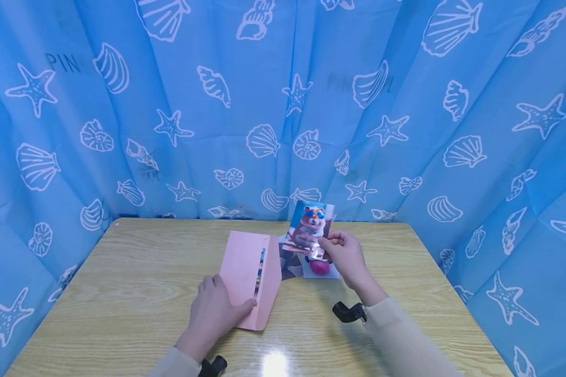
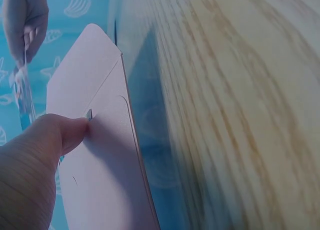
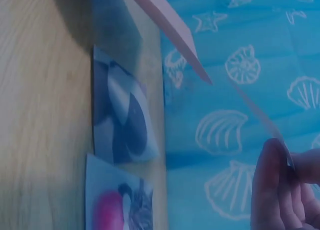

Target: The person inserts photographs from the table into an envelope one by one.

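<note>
My left hand (image 1: 214, 309) grips a pink paper envelope (image 1: 241, 259), thumb across its front near the opening and the other fingers at its left edge. The envelope's flap (image 1: 271, 285) is folded open to the right, and a strip of colored pictures shows in the slot. In the left wrist view the thumb (image 2: 55, 135) presses against the envelope. To the right, my right hand (image 1: 351, 257) pinches a picture card (image 1: 306, 230) of a hamster in sunglasses by its lower right edge. The card is raised above the table; the right wrist view shows it almost edge-on.
Two more cards lie on the wooden table (image 1: 146, 283) under the held one: a grey-toned card (image 3: 122, 110) and a card with a pink ball (image 1: 319, 267). A blue curtain (image 1: 264, 104) with shell and starfish prints hangs behind the table's back edge.
</note>
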A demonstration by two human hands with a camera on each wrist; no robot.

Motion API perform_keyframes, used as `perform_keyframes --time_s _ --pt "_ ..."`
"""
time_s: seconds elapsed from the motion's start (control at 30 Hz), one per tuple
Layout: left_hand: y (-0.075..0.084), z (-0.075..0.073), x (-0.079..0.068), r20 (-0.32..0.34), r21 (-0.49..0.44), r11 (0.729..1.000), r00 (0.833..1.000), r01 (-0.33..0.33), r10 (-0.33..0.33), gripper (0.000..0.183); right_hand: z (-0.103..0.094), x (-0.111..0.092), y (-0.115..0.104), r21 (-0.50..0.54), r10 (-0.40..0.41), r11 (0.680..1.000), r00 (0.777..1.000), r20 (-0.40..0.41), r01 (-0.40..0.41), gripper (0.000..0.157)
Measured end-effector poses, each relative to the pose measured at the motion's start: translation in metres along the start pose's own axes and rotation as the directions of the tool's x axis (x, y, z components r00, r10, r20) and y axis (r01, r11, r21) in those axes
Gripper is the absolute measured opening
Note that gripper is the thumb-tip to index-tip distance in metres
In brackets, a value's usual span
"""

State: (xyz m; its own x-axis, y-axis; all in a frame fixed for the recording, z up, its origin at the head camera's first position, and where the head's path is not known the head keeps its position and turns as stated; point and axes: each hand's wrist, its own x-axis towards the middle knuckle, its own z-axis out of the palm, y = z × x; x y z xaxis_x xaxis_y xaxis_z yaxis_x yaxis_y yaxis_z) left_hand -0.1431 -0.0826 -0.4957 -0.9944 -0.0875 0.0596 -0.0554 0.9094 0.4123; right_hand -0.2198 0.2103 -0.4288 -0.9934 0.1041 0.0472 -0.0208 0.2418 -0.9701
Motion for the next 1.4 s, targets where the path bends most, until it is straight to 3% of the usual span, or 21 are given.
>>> perform_keyframes --time_s 0.23,0.63,0.93,1.13,1.4 --pt "0.004 0.0 -0.001 -0.004 -0.002 1.0 1.0 -0.015 0.015 0.109 0.017 -0.005 0.002 0.02 -0.038 0.999 0.999 0.009 0.038 0.025" --pt "0.003 0.0 -0.002 0.0 0.014 1.0 1.0 -0.022 0.022 0.11 0.041 -0.015 0.004 -0.084 -0.07 0.994 0.997 -0.017 0.068 0.017" --pt "0.004 -0.002 -0.003 0.0 0.019 1.0 1.0 -0.006 0.006 0.11 0.056 -0.023 0.007 -0.106 -0.093 0.99 0.995 0.046 0.097 0.014" --pt "0.002 -0.003 0.0 0.015 0.011 1.0 1.0 0.011 -0.012 0.111 0.063 -0.028 0.011 -0.106 -0.053 0.992 0.993 0.101 0.064 0.016" --pt "-0.002 -0.008 0.005 -0.02 -0.003 1.0 1.0 0.013 -0.013 0.108 0.07 -0.038 0.014 -0.119 -0.043 0.99 0.979 0.201 0.068 0.02"
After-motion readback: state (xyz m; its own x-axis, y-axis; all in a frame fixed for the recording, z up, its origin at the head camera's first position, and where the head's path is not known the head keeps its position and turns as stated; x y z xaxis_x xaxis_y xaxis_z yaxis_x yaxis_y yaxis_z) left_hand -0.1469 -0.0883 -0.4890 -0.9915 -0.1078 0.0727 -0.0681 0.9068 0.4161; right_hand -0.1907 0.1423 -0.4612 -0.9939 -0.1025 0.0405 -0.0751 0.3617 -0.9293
